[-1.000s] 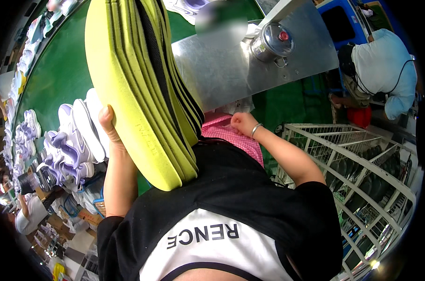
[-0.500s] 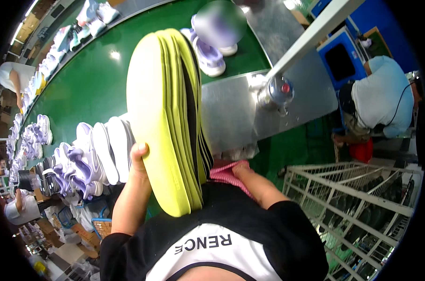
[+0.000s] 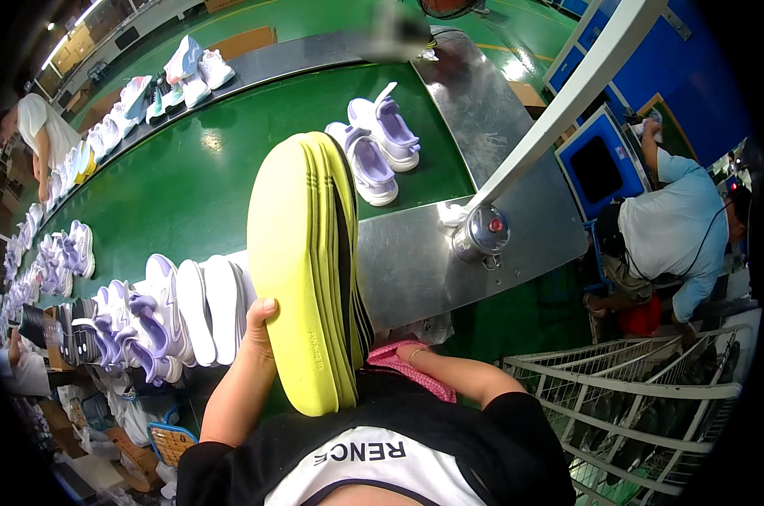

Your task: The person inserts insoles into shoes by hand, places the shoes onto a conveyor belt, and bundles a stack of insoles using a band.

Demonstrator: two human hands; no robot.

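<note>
left hand gripping outer face of yellow sole stack | stack upright against chest, over green conveyor belt edge | right hand behind stack, grip cannot tell | lilac shoes on belt, well apart

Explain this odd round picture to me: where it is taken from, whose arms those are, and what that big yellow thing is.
The picture comes from a wide camera worn on a person's head, looking down, so straight edges bend near the rim. The arms rising from the bottom are that person's own. The left hand presses against a stack of yellow shoe soles stood on edge against the body; the right hand sits behind the stack, its grip hidden. Beyond runs a green conveyor belt carrying lilac and white shoes, with more shoes lined along its near edge. A co-worker in a light blue shirt stands at right.
</note>
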